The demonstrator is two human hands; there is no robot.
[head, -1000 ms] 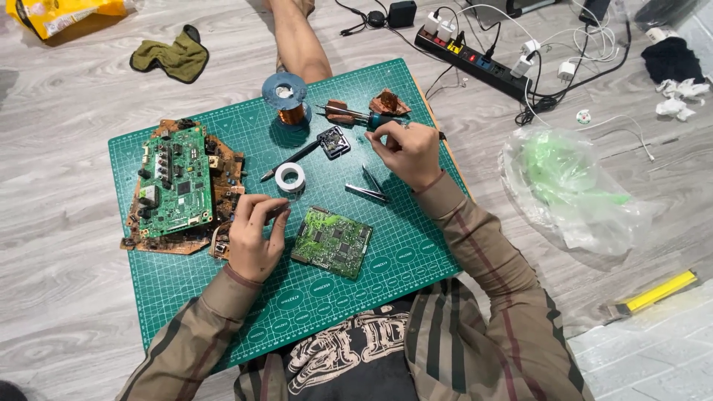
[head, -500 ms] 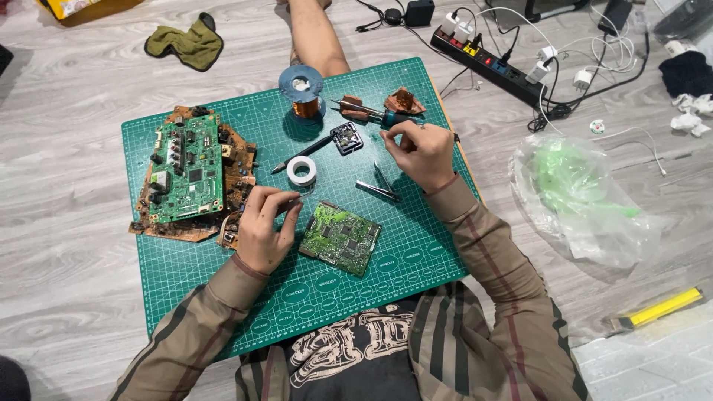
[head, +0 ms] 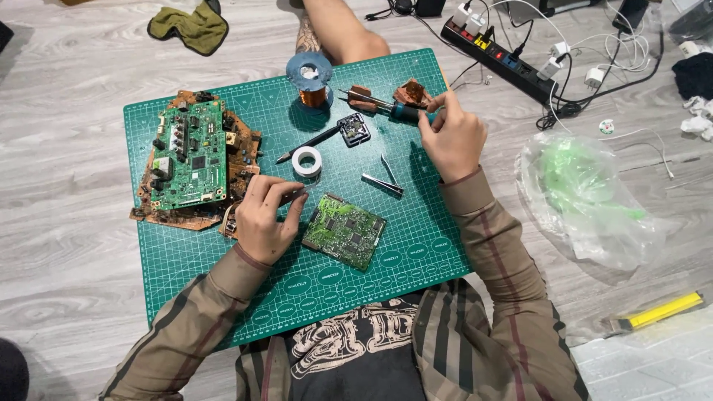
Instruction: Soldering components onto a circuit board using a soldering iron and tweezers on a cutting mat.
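Gripping a soldering iron point(head: 386, 108) near the cutting mat's point(head: 223, 289) far edge, the right hand point(head: 451, 139) stays closed; the left hand point(head: 264, 220) pinches solder wire beside one small circuit board point(head: 344, 232). Two tweezers point(head: 384, 178) lie between.

My getup: brown plaid shirt with thin red stripes, long sleeves point(head: 490, 245) cuffed at wrists, open over black tee point(head: 356, 356) with cream graphic print.

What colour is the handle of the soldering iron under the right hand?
Teal-blue handle, soldering iron by the right hand; head view.
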